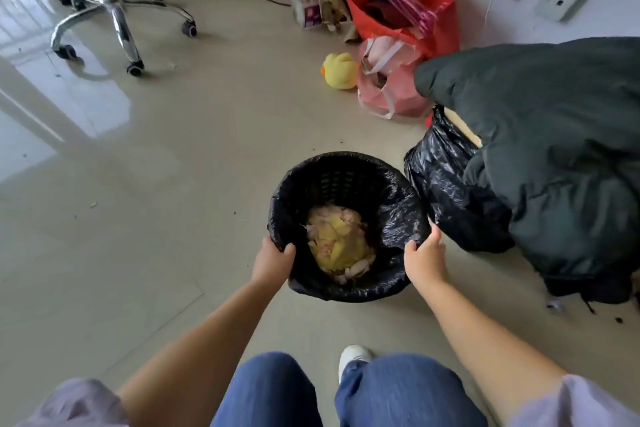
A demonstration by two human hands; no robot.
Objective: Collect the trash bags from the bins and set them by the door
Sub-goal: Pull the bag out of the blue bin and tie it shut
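A round black basket bin [341, 180] stands on the tiled floor, lined with a black trash bag [396, 215] folded over its rim. Yellow and pale scraps [337, 243] lie at the bottom. My left hand [273, 262] grips the bag's edge at the near left of the rim. My right hand [426, 258] grips the bag's edge at the near right, thumb inside. A second black trash bag [446, 191], full and crumpled, sits just right of the bin.
A dark padded coat [554, 149] lies over the second bag at the right. Behind are a pink bag [388, 83], a red bag [401, 0] and a yellow duck toy [341, 71]. An office chair's chrome base [117, 10] stands at the far left.
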